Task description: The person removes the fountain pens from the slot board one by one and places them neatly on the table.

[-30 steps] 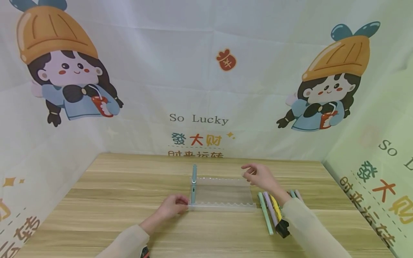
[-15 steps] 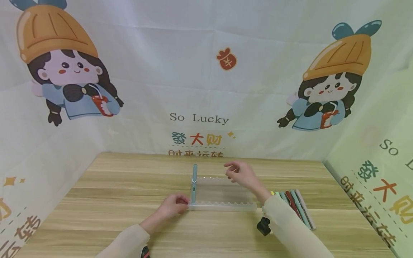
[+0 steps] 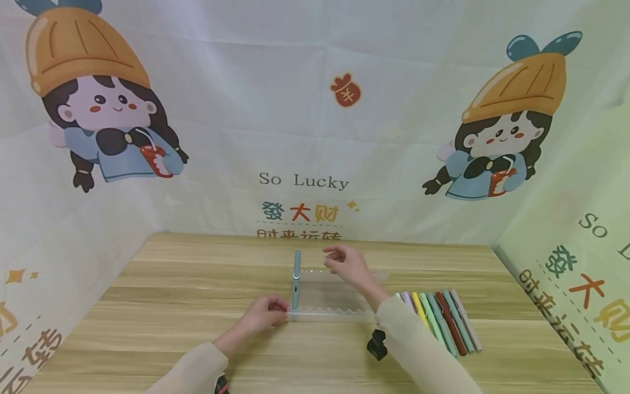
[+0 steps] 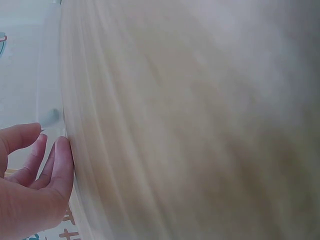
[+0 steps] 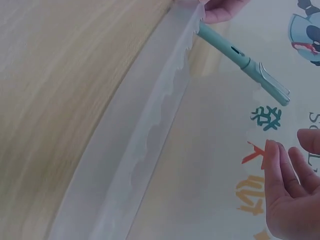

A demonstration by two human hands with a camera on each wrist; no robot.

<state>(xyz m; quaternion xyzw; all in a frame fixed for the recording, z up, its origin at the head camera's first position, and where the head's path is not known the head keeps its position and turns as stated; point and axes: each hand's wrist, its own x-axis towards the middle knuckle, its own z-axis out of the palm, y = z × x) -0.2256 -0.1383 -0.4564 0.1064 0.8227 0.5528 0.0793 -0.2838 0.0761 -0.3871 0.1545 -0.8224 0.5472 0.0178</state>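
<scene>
A clear plastic pen rack (image 3: 330, 316) with scalloped rails stands mid-table. One blue-green pen (image 3: 296, 284) with a metal clip lies across its leftmost notches, seen closer in the right wrist view. My left hand (image 3: 266, 314) rests at the rack's left front corner, fingers fairly straight against its end; the left wrist view shows a gap between thumb and forefinger. Above the rack's back rail hovers my right hand (image 3: 346, 265), fingers loosely bent and holding nothing. It is to the right of the pen, and its forearm hides the rack's right front end.
Several capped pens (image 3: 445, 323) in green, purple, yellow, red, teal and grey-pink lie side by side right of the rack, partly behind the right sleeve (image 3: 418, 339). A printed cloth backdrop (image 3: 221, 164) rises behind the wooden table (image 3: 172, 284).
My right hand has moved left over the rack, from its right back corner towards the pen, uncovering more of the pens on the right. My left hand and the racked pen stay put.
</scene>
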